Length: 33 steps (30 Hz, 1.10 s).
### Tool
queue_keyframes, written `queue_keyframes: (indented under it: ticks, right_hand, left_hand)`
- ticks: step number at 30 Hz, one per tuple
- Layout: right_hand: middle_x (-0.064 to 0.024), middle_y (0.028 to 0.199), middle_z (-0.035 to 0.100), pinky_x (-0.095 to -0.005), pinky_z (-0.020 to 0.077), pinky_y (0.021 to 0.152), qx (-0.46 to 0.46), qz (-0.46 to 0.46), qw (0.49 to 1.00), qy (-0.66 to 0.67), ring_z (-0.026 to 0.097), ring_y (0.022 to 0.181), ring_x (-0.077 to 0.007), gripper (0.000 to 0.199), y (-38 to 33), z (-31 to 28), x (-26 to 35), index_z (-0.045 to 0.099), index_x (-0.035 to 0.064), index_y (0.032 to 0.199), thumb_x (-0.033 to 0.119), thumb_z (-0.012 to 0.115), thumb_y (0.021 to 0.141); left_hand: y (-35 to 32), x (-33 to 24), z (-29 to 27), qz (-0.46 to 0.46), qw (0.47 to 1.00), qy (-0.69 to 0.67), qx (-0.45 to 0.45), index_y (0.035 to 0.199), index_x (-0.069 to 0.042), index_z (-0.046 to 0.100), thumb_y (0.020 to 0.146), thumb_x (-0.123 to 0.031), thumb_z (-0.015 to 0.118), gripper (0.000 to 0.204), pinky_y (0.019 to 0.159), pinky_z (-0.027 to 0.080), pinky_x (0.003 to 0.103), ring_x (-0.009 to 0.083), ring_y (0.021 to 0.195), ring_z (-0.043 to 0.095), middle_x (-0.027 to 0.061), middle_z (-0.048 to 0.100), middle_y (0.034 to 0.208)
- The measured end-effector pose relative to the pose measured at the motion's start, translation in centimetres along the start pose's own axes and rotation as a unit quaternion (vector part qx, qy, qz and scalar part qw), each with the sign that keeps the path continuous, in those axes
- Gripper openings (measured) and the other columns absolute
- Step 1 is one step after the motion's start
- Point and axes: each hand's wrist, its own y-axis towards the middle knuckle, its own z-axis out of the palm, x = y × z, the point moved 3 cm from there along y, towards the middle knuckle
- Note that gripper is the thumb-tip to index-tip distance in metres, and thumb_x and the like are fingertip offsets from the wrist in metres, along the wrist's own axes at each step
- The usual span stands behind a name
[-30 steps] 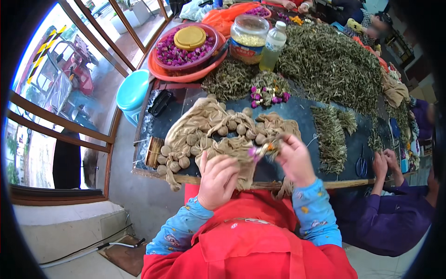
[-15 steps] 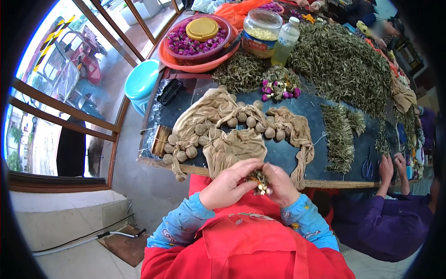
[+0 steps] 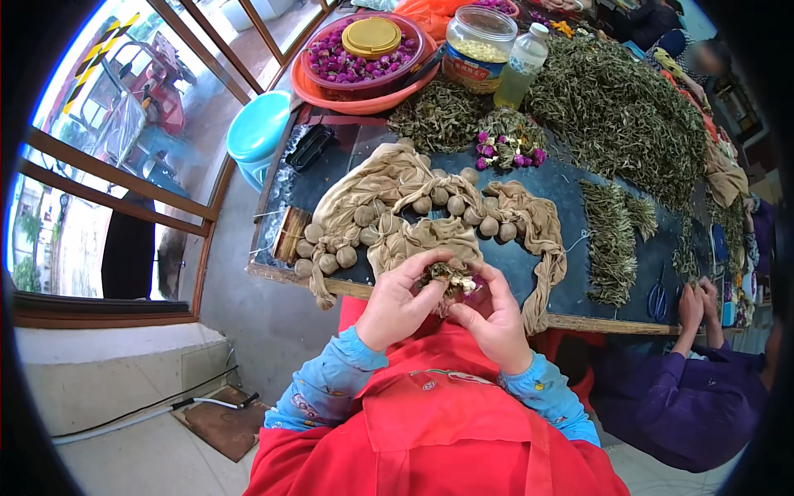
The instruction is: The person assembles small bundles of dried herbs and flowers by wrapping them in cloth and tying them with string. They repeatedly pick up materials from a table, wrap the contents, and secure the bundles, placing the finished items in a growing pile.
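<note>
Over the table's near edge, my left hand (image 3: 403,304) and my right hand (image 3: 496,317) pinch a small bundle of dried leaves and flowers (image 3: 452,277) between them. Its white and purplish petals show between my fingertips. Just beyond my hands lies a beige cloth (image 3: 360,183) with several round balls (image 3: 346,255) tied into it. The cloth's twisted tail (image 3: 542,285) hangs at the edge right of my hand. A cluster of dried leaves with purple flowers (image 3: 510,142) sits farther back.
Farther back stand a bowl of purple blossoms (image 3: 343,59), a jar (image 3: 476,51) and a bottle (image 3: 524,68). Piled dried leaves (image 3: 620,112), laid-out leaf bundles (image 3: 608,244) and blue scissors (image 3: 657,299) lie on the right. Another person's hands (image 3: 696,304) are beside them.
My hands have lifted a little away from my body with the bundle. My right fingers have spread and shifted round it, showing its petals nearer the fingertips.
</note>
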Motion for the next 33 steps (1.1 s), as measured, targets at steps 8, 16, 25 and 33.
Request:
queue_keyframes:
  ticks: [8,16,25,33]
  right_hand:
    - [-0.0134,0.104,0.065,-0.0325,0.0531,0.080,-0.068,-0.157,0.924,-0.343,0.066,0.094,-0.0257,0.030,0.1,-0.6,1.9,0.065,0.0024,0.110,-0.001,0.073,0.082]
    - [-0.0157,0.104,0.065,-0.0387,0.0546,0.080,-0.004,-0.242,0.825,-0.511,0.066,0.094,-0.0327,0.028,0.2,0.7,3.0,0.065,0.0023,0.108,0.000,0.072,0.080]
    - [-0.0127,0.099,0.067,-0.0373,0.0559,0.078,-0.033,-0.236,0.845,-0.479,0.067,0.088,-0.0313,0.029,0.3,1.2,4.0,0.066,0.0020,0.110,-0.001,0.071,0.081]
    - [-0.0114,0.102,0.065,-0.0345,0.0559,0.072,-0.045,-0.269,0.850,-0.450,0.067,0.087,-0.0274,0.036,-0.2,1.0,3.4,0.072,0.0054,0.110,-0.009,0.068,0.077]
  left_hand:
    - [-0.4,-0.4,0.3,0.066,0.990,0.088,-0.086,0.122,-0.001,0.065,0.090,0.002,0.057,0.033,0.079,0.053,0.025,0.0086,0.090,0.064,0.0085,0.072,0.103]
    - [-0.7,-0.2,1.0,0.018,0.997,0.055,-0.057,0.131,-0.002,0.061,0.090,0.000,0.056,0.041,0.065,0.044,0.018,0.0000,0.072,0.048,-0.0027,0.062,0.090]
    - [-0.7,-0.7,0.4,0.005,0.997,0.069,-0.034,0.136,-0.001,0.057,0.090,0.000,0.056,0.046,0.066,0.043,0.016,-0.0008,0.073,0.047,-0.0045,0.061,0.093]
    - [-1.2,-1.5,0.4,-0.040,0.998,-0.002,0.040,0.138,0.001,0.054,0.092,0.000,0.055,0.046,0.081,0.048,0.019,0.0023,0.093,0.056,0.0005,0.065,0.110]
